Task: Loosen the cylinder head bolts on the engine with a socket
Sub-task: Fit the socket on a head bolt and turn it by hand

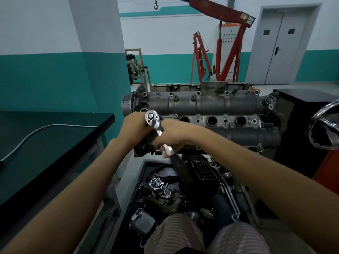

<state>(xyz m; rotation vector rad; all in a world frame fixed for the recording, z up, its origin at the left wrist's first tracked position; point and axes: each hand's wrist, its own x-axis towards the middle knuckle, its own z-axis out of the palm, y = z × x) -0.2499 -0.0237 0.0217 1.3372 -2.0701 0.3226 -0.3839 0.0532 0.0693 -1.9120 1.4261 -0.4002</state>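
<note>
A grey engine with its cylinder head [211,105] stands in front of me, bolt holes and three round bores showing along its top. A chrome ratchet wrench [153,119] sits head-up over the engine's near left end; the socket under it is hidden. My left hand [135,125] wraps around the stem just below the ratchet head. My right hand [172,134] grips the ratchet's shaft, and the dark handle [180,167] runs down toward me, blurred. The bolt under the tool cannot be seen.
A black tray [145,182] of loose engine parts lies on the floor below the engine. A dark bench [55,143] with a metal hose is at left, a black cabinet [302,114] and chrome part at right. A red engine crane [229,48] stands behind.
</note>
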